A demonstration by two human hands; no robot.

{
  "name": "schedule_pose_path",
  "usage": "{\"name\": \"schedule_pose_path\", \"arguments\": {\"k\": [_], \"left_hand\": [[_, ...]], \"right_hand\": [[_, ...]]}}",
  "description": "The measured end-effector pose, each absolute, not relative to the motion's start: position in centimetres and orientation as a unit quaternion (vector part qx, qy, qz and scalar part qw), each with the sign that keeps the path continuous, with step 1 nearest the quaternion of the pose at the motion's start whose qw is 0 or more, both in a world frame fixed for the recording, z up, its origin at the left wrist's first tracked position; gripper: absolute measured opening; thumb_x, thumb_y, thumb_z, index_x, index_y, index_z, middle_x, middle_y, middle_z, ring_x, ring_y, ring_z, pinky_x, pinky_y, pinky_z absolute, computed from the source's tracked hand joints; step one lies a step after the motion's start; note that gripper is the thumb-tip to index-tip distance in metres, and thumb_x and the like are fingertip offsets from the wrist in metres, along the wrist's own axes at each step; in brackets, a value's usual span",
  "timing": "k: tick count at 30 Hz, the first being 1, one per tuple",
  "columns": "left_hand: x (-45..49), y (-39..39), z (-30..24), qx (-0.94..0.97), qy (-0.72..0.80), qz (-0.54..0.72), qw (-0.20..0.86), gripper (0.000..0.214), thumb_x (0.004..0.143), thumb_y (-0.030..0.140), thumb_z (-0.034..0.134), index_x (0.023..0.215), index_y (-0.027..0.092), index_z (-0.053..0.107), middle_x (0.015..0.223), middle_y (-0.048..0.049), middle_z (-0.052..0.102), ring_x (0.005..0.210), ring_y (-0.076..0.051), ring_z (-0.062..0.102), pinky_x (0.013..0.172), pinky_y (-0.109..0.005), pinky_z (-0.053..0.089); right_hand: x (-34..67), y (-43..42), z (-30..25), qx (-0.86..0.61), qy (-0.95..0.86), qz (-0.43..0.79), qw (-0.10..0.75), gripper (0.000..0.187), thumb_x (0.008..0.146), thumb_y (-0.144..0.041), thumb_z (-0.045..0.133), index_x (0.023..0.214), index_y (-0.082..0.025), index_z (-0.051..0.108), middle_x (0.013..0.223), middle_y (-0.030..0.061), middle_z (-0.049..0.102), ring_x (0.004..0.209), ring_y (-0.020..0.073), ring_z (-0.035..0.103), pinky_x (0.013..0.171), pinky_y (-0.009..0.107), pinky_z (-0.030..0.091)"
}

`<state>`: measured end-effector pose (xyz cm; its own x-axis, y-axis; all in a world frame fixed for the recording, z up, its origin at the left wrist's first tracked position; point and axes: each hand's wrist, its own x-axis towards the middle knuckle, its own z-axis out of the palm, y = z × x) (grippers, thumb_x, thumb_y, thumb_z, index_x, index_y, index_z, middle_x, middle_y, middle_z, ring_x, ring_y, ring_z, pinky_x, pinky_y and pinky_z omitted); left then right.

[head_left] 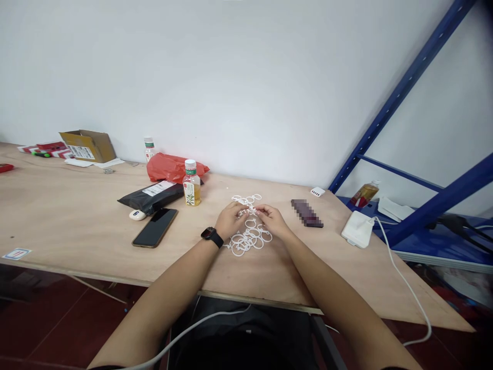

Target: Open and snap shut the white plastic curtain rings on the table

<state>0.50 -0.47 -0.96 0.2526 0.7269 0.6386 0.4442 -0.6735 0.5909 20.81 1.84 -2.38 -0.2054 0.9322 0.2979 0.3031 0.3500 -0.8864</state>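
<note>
Both of my hands meet above the wooden table (215, 277), fingertips pinched close together. My left hand (230, 220), with a black watch (212, 236) on its wrist, grips a white plastic ring (251, 210) with a small clip-like end. From the other side my right hand (272, 220) pinches the same small white piece. Fingers cover most of it, so its exact shape is hard to make out. Just below the hands lies a loose pile of similar white rings (250, 240). A smaller group of white rings (246, 199) sits behind the fingertips.
To the left are a smartphone (155, 227), a white earbud-like case (137, 215), a black parcel (152, 198), a drink bottle (191, 184), a red bag (169, 168) and a cardboard box (88, 146). To the right lie a pixelated dark object (307, 213), a charger (357, 229) with cable and a blue rack (400, 82).
</note>
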Motion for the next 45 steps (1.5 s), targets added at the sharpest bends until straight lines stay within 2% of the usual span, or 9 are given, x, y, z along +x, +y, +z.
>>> {"name": "schedule_pose_path", "arguments": {"k": [2, 6, 15, 25, 35, 41, 43, 45], "left_hand": [[0.6, -0.7, -0.7, 0.785, 0.354, 0.485, 0.155, 0.022, 0.088, 0.025, 0.059, 0.106, 0.02, 0.069, 0.097, -0.0059, 0.066, 0.08, -0.013, 0.061, 0.071, -0.025, 0.051], [0.6, -0.8, -0.7, 0.788, 0.348, 0.482, 0.162, 0.017, 0.088, 0.023, 0.059, 0.1, 0.021, 0.072, 0.092, -0.005, 0.067, 0.077, -0.012, 0.061, 0.067, -0.024, 0.05], [0.4, -0.5, -0.6, 0.794, 0.334, 0.479, 0.169, 0.015, 0.085, 0.017, 0.06, 0.093, 0.019, 0.073, 0.088, -0.0049, 0.067, 0.075, -0.012, 0.06, 0.066, -0.024, 0.05], [0.1, -0.4, -0.6, 0.801, 0.318, 0.475, 0.177, 0.014, 0.084, 0.021, 0.064, 0.093, 0.019, 0.074, 0.088, -0.0059, 0.071, 0.073, -0.012, 0.063, 0.067, -0.025, 0.051], [0.0, -0.5, -0.2, 0.806, 0.307, 0.473, 0.178, 0.014, 0.084, 0.021, 0.062, 0.085, 0.019, 0.076, 0.086, -0.0063, 0.072, 0.074, -0.013, 0.065, 0.07, -0.025, 0.053], [0.5, -1.1, 0.1, 0.778, 0.368, 0.494, 0.122, 0.005, 0.076, 0.02, 0.065, 0.074, 0.018, 0.069, 0.075, -0.0039, 0.069, 0.071, -0.015, 0.063, 0.072, -0.029, 0.052], [0.7, -1.4, 0.1, 0.763, 0.397, 0.493, 0.128, 0.004, 0.074, 0.021, 0.066, 0.077, 0.018, 0.066, 0.077, -0.0032, 0.07, 0.075, -0.016, 0.064, 0.074, -0.029, 0.052], [0.8, -1.5, 0.1, 0.747, 0.416, 0.491, 0.166, 0.013, 0.074, 0.021, 0.065, 0.087, 0.018, 0.065, 0.084, -0.0028, 0.071, 0.073, -0.015, 0.065, 0.07, -0.027, 0.052]], "right_hand": [[19.7, 0.6, -2.0, -0.427, -0.675, 0.393, 0.455, 0.036, 0.08, -0.045, 0.062, 0.102, -0.017, 0.067, 0.073, 0.0011, 0.065, 0.054, 0.0106, 0.051, 0.05, 0.023, 0.043], [18.6, -0.3, -1.4, -0.418, -0.666, 0.405, 0.467, 0.033, 0.077, -0.044, 0.065, 0.094, -0.016, 0.068, 0.079, 0.0029, 0.068, 0.062, 0.012, 0.057, 0.056, 0.023, 0.046], [18.6, 0.0, -1.3, -0.407, -0.658, 0.437, 0.459, 0.032, 0.074, -0.046, 0.068, 0.087, -0.017, 0.067, 0.08, 0.0019, 0.067, 0.065, 0.0123, 0.058, 0.059, 0.024, 0.049], [18.8, 0.2, -1.0, -0.396, -0.662, 0.468, 0.431, 0.034, 0.072, -0.05, 0.069, 0.083, -0.018, 0.065, 0.081, 0.0013, 0.066, 0.069, 0.0125, 0.06, 0.065, 0.026, 0.052], [18.7, 0.2, -0.9, -0.399, -0.677, 0.449, 0.425, 0.033, 0.075, -0.05, 0.067, 0.083, -0.018, 0.065, 0.08, 0.0015, 0.066, 0.066, 0.0128, 0.059, 0.063, 0.026, 0.051], [18.1, -0.4, -0.5, -0.398, -0.703, 0.407, 0.425, 0.027, 0.08, -0.045, 0.062, 0.082, -0.018, 0.065, 0.076, 0.0005, 0.065, 0.068, 0.0131, 0.058, 0.063, 0.024, 0.048], [17.8, -0.5, -0.5, -0.398, -0.717, 0.385, 0.424, 0.025, 0.082, -0.042, 0.06, 0.083, -0.018, 0.065, 0.078, 0.0009, 0.066, 0.071, 0.0138, 0.059, 0.066, 0.025, 0.048], [17.5, -0.5, -0.5, -0.397, -0.732, 0.358, 0.422, 0.022, 0.084, -0.039, 0.058, 0.084, -0.018, 0.066, 0.082, 0.0018, 0.067, 0.076, 0.0151, 0.06, 0.07, 0.026, 0.048]]}}
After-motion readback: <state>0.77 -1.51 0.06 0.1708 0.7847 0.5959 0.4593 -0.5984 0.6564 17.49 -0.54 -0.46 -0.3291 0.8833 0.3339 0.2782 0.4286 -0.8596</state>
